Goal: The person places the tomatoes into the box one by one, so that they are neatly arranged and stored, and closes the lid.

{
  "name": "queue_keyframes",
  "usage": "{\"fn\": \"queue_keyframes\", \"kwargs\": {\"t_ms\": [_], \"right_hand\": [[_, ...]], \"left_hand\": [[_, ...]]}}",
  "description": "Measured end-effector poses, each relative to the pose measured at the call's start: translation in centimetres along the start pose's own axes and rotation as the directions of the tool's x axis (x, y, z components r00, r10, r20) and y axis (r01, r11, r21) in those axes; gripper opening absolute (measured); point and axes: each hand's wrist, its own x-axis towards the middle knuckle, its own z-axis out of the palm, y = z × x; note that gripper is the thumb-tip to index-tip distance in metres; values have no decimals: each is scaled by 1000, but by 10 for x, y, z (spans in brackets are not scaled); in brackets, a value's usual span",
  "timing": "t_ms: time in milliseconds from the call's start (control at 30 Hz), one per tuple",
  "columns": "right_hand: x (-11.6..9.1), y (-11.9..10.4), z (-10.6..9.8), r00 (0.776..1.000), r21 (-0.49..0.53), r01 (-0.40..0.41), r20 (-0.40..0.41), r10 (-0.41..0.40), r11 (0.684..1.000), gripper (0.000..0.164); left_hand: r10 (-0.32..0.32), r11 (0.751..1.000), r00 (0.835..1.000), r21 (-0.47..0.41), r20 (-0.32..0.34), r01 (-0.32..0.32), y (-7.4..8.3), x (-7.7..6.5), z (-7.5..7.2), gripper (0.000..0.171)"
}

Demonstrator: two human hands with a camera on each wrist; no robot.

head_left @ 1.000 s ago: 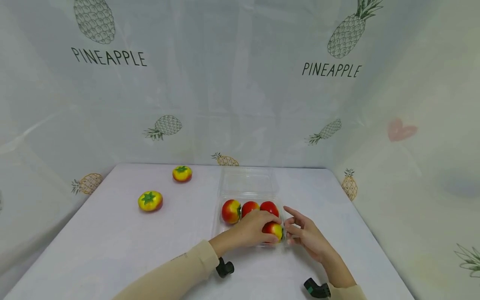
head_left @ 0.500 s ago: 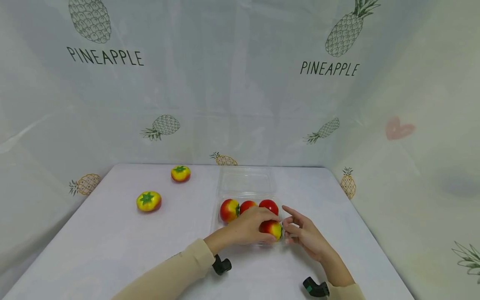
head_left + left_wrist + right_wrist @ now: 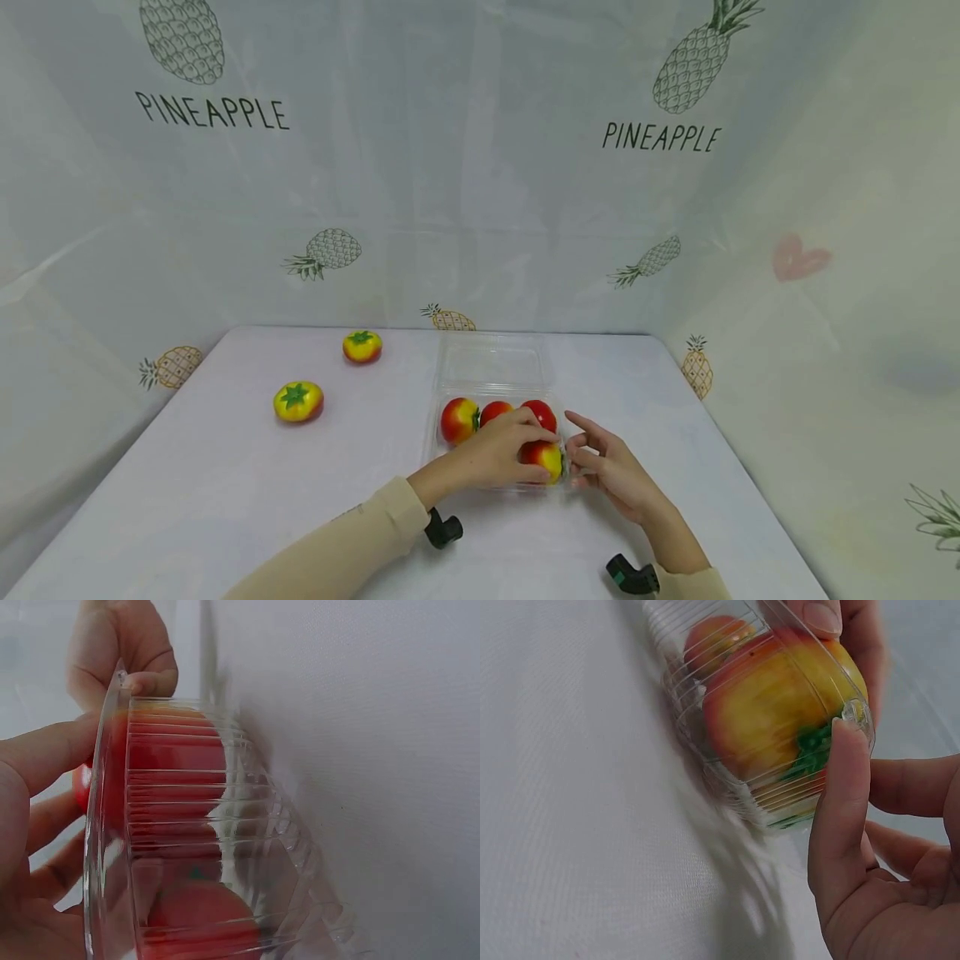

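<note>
Head — left fingers [image 3: 535, 432] partly hiding container [image 3: 493, 364], fruits [image 3: 298, 402] outside

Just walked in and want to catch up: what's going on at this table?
A person's left hand has a red-yellow fruit in its grip, in the front right corner of a clear box. The right hand pinches the box's rim at that corner. Three more fruits show in the box, whose lid is open at the back. Two others lie on the table, to the left.
</note>
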Motion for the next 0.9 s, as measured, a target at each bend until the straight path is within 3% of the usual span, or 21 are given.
{"fn": "queue_keyframes", "kwargs": {"t_ms": [267,467,900], "right_hand": [[0,-1,0,1000,-1,0,-2,0,1000,69],[0,0,1,1000,-3,-4,-2,4,1000,70],[3,0,1,1000,-20,-7,-20,7,1000,68]], "left_hand": [[-5,1000,1000,10,0,5,-1,0,-1,48],[-69,997,997,46,26,68,0,-1,1,46],[-121,984,992,132,34,116,14,3,0,41]]}}
